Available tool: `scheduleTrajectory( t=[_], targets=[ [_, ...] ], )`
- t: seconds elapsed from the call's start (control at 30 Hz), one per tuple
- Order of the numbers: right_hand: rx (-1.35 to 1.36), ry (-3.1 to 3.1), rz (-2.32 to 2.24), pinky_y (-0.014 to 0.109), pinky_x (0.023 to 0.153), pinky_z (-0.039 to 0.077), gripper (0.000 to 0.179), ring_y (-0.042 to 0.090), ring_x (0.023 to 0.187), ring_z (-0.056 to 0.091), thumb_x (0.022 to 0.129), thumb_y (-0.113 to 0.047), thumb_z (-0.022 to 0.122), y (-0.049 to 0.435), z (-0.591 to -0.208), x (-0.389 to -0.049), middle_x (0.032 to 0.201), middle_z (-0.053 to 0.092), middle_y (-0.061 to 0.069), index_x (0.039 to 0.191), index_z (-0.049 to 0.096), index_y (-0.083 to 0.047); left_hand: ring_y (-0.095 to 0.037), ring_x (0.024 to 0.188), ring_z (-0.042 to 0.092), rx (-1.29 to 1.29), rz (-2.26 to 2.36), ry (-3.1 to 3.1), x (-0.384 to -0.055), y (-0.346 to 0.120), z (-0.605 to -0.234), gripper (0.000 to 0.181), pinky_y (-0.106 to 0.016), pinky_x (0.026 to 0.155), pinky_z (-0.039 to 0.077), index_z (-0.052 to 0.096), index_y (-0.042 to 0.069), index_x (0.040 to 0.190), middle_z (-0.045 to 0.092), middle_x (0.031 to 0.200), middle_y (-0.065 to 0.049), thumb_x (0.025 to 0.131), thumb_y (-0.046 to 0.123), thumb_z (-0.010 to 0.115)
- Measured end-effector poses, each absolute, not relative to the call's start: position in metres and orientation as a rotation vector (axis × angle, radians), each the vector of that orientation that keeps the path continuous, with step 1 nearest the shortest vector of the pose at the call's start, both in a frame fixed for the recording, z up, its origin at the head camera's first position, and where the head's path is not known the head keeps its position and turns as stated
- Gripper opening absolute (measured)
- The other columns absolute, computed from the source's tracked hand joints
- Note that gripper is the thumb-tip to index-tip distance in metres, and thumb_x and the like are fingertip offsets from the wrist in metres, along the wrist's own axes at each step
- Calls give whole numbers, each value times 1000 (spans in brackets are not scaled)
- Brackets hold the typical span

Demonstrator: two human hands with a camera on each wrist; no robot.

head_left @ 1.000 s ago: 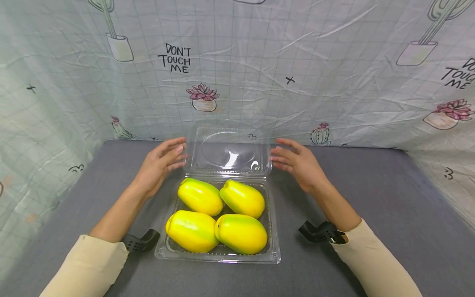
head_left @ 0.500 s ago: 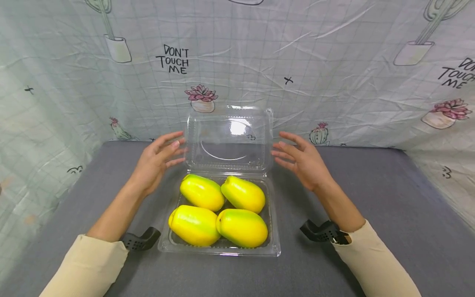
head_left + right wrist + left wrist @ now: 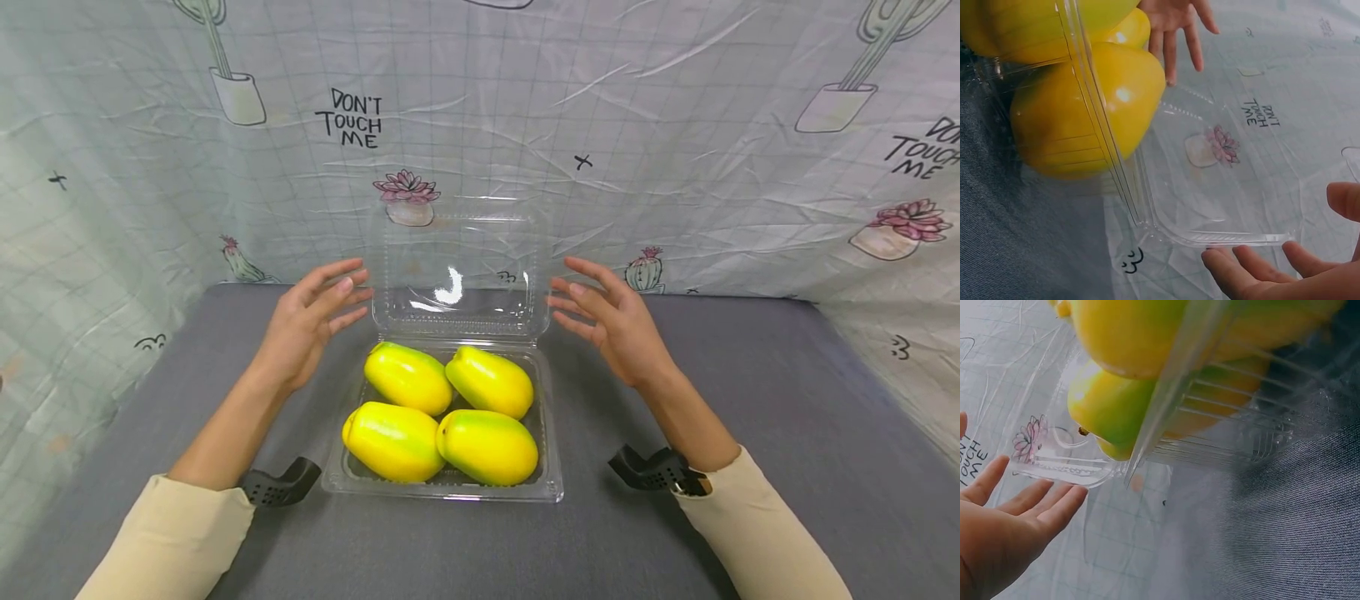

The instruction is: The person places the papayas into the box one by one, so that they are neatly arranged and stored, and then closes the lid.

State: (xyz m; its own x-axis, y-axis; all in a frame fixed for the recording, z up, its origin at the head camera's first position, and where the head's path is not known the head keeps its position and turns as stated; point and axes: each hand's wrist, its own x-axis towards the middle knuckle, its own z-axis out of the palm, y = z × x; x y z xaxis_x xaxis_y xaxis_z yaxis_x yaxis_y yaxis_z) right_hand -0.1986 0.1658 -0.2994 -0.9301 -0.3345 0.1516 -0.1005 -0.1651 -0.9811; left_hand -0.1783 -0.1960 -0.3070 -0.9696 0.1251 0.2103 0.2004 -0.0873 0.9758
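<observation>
A clear plastic clamshell container sits on the grey table with several yellow-green papayas in its base. Its hinged lid stands raised at the far side. My left hand is beside the lid's left edge, fingers spread and nearly straight. At the opposite edge is my right hand, its fingers extended in the same way. In both wrist views the fingertips are right at the lid's rim; whether they touch it I cannot tell. Neither hand grips anything.
A pale cloth printed with cacti and words hangs behind and at the sides of the grey table. A black wrist mount sticks out from the left sleeve, another from the right.
The lid has swung up to a more upright stand. The container with the papayas has shifted slightly away from me. Both hands have risen a little, staying beside the lid.
</observation>
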Motion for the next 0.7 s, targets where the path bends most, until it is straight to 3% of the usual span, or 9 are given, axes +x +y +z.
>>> scheduleTrajectory(
  t=[0.37, 0.7],
  targets=[
    [-558, 1919, -2265, 46, 103, 37, 51, 46, 126, 40, 99, -14, 50, 164, -304, -196, 142, 35, 31, 145, 31, -1, -39, 124, 45, -376, -2302, -2011, -176, -196, -306, 51, -42, 103, 38, 34, 1, 144, 39, 142, -26, 100, 19, 52],
    [-565, 1932, -2260, 46, 103, 36, 52, 43, 130, 37, 99, -12, 49, 163, -304, -192, 142, 38, 22, 146, 29, -1, -39, 122, 46, -403, -2288, -2010, -173, -195, -304, 51, -44, 104, 36, 33, 1, 145, 38, 142, -26, 100, 18, 50]
  ],
)
